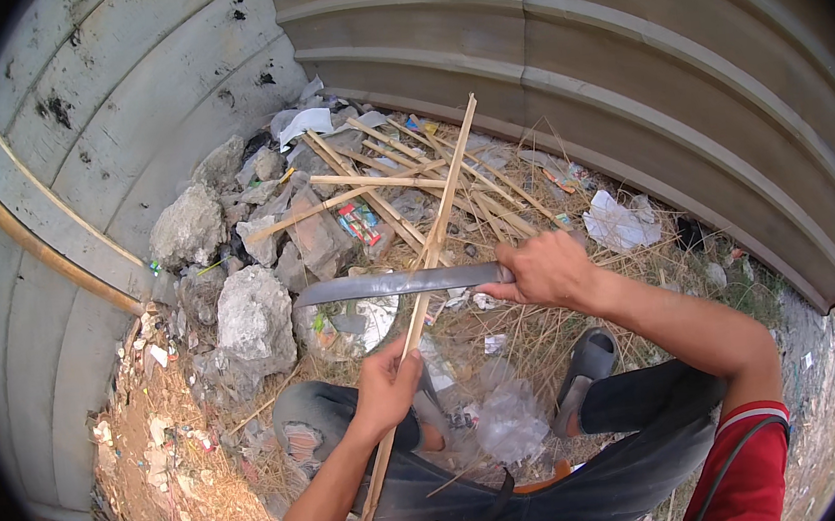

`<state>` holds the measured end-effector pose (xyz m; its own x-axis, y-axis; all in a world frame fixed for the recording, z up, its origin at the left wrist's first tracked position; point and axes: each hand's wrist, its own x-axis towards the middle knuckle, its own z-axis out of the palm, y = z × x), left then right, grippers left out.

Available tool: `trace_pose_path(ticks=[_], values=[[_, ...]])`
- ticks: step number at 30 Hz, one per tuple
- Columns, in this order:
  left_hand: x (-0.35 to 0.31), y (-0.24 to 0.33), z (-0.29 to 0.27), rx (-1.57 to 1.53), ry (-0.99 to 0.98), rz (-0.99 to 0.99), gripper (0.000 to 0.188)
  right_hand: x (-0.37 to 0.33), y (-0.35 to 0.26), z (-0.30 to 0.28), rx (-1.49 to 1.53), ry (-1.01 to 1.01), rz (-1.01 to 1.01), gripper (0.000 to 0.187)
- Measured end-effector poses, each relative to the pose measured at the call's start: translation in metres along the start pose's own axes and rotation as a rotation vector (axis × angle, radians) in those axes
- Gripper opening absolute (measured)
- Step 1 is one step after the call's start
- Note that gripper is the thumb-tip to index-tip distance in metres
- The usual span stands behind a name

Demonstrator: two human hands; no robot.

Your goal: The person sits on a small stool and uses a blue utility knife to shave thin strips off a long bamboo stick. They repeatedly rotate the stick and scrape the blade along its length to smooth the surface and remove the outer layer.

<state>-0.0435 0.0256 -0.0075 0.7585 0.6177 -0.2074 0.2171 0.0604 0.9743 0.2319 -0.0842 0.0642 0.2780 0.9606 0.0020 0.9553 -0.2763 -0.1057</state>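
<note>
My left hand (387, 389) is closed around a long, pale bamboo strip (456, 171), which slants from beside my left thigh up and away to the right. The handle of a machete (370, 286) is gripped in my right hand (551, 270). Its long grey blade points left and lies across the strip, a little beyond my left hand. From this view I cannot tell whether the blade has cut into the strip. More split bamboo strips (400, 178) lie crisscrossed in a loose pile on the ground beyond the machete.
Grey rocks (255, 321) are heaped at the left, by a pale wall (122, 118) with a bamboo pole (50, 251) leaning on it. A ribbed metal wall (660, 66) curves round behind. Litter, dry grass and a clear plastic bag (513, 420) lie around my feet.
</note>
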Motion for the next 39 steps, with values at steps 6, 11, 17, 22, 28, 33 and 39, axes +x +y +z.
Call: trace_pose_path(ticks=[6, 11, 17, 22, 28, 33, 39], values=[[0.021, -0.005, 0.012, 0.11, -0.048, -0.002, 0.037, 0.047, 0.091, 0.001, -0.137, 0.251, 0.145, 0.065], [0.004, 0.004, 0.0, 0.008, -0.01, -0.059, 0.036, 0.001, 0.003, 0.021, 0.038, 0.081, -0.099, 0.064], [-0.008, -0.013, 0.0, 0.076, -0.188, -0.005, 0.035, 0.055, 0.178, 0.002, -0.135, 0.403, 0.438, 0.069], [-0.009, 0.005, -0.03, -0.141, -0.039, -0.083, 0.034, 0.053, 0.141, 0.005, 0.264, 0.397, 0.539, 0.071], [0.005, 0.022, -0.019, -0.381, -0.096, -0.077, 0.038, 0.02, 0.069, 0.131, 0.575, 0.057, 0.565, 0.072], [0.0, 0.026, -0.025, -0.436, -0.15, -0.068, 0.044, 0.004, 0.009, 0.23, 0.655, -0.198, 0.479, 0.067], [0.005, 0.017, -0.025, -0.467, -0.121, -0.12, 0.054, -0.028, 0.024, 0.314, 0.534, -0.186, 0.308, 0.048]])
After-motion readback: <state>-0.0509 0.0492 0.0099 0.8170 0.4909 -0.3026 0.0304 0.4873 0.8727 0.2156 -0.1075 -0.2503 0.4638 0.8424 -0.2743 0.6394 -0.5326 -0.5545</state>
